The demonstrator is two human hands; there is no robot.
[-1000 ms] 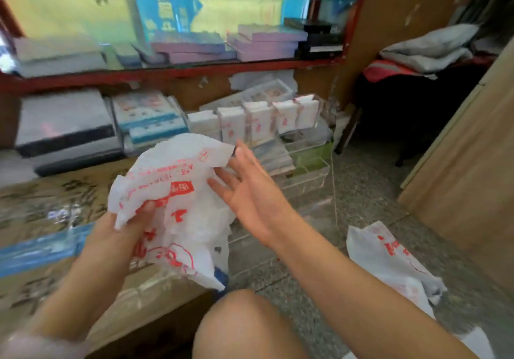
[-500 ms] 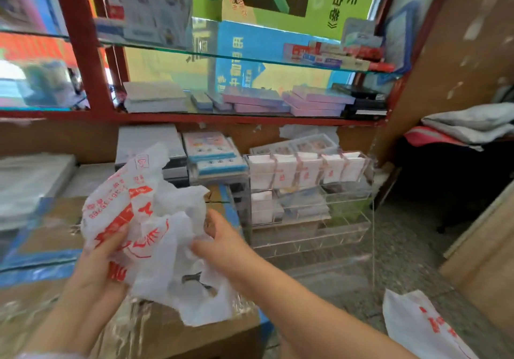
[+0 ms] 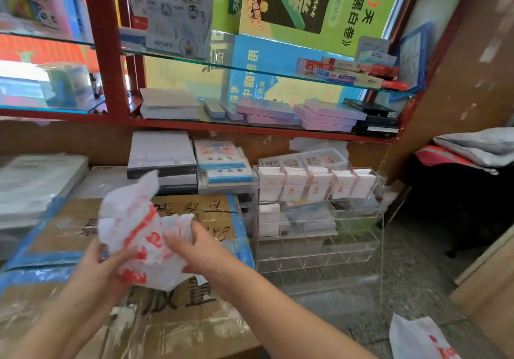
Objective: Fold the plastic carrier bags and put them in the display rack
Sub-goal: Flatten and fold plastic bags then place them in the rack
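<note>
Both hands up over the cardboard box (image 3: 194,214), close together, each clamped on the same crumpled carrier bag (image 3: 139,230). Left hand (image 3: 104,265) gripping the bag's lower left side, thumb pressed onto the red print. Right hand (image 3: 200,250) pinching the right edge, fingers curled into the plastic. Bag white with red lettering, bunched up between the two hands, one loose flap poking up above them, bottom edge hanging just above the box top. Fingertips on both sides buried in the folds, so exact grip hard to read; bag blurred.

Box itself brown, taped in blue, handwritten marks on top, shiny plastic wrap across its near face. Just right of the box, the clear acrylic display rack (image 3: 319,247) standing on the speckled floor (image 3: 417,275): top tier holding a row of folded white bags (image 3: 311,184) with red print, upright side by side; lower tiers partly filled, contents hard to make out through the plastic. Behind the box, stacked notebooks (image 3: 219,161) and paper reams against the wall. Above those, a red-framed shelf (image 3: 250,127) with glass tiers, pastel books and posters. Far right of the box, at the bottom corner, another loose white bag (image 3: 417,339) on the floor, cut off by the frame edge.
</note>
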